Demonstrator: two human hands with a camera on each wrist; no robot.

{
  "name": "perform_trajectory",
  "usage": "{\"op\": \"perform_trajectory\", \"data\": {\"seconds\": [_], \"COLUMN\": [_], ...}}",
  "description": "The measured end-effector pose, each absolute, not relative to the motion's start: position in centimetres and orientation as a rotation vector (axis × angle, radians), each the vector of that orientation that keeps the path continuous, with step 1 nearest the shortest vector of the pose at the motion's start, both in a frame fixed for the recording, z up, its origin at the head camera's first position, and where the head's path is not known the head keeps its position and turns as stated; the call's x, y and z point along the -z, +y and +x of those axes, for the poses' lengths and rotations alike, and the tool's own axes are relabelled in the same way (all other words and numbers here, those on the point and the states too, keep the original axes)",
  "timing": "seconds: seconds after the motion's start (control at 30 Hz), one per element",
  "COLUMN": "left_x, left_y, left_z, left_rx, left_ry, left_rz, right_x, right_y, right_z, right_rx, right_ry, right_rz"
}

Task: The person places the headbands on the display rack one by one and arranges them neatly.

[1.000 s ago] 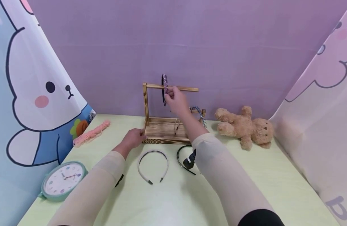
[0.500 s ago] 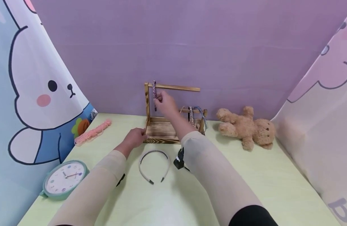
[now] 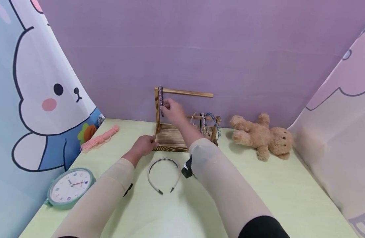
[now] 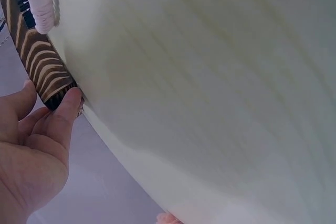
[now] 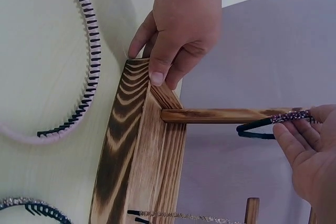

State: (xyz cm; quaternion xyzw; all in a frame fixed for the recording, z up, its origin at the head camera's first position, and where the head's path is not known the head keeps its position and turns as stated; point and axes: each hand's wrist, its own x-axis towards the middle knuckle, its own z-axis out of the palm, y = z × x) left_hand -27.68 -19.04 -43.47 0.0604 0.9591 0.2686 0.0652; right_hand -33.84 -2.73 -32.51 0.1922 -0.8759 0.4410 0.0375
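My right hand (image 3: 174, 112) pinches a headband (image 3: 161, 96) with pink-purple sparkles and a black underside. It hangs over the wooden rack's upper bar (image 3: 188, 93), close beside the left post. In the right wrist view the fingers hold the sparkly side of the headband (image 5: 289, 117), and its dark ends point toward the tray. My left hand (image 3: 143, 145) grips the front left corner of the rack (image 3: 170, 149), thumb and fingers on either side of the end board (image 4: 44, 66). On the lower bar hang several headbands, among them a blue one (image 3: 213, 119).
A white toothed headband (image 3: 163, 159) lies on the table before the rack. Another, glittery headband (image 5: 31, 201) lies near it, behind my right sleeve in the head view. A teddy bear (image 3: 259, 134) lies right, pink yarn (image 3: 100, 138) and a clock (image 3: 71, 185) left.
My right hand has moved left and slightly down, sliding the sparkly headband along the upper bar to the left post. The left hand keeps its grip on the rack's corner.
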Motion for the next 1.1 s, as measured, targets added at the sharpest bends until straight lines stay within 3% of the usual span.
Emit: {"op": "perform_trajectory", "data": {"seconds": [0.3, 0.67, 1.1], "left_x": [43.3, 43.4, 43.9], "left_y": [-18.8, -19.4, -19.7], "left_z": [-27.6, -27.8, -27.9], "left_rx": [-0.800, -0.770, -0.805], "left_ry": [2.896, 2.886, 2.855], "left_rz": [0.199, 0.198, 0.172], "right_x": [32.9, 33.7, 38.9], "right_y": [-0.1, 6.1, 11.2], "right_z": [-32.3, -27.7, -23.8], "right_rx": [-1.308, -1.330, -1.093], "right_ry": [-2.736, -2.749, -3.111], "right_rz": [0.638, 0.667, 0.709]}}
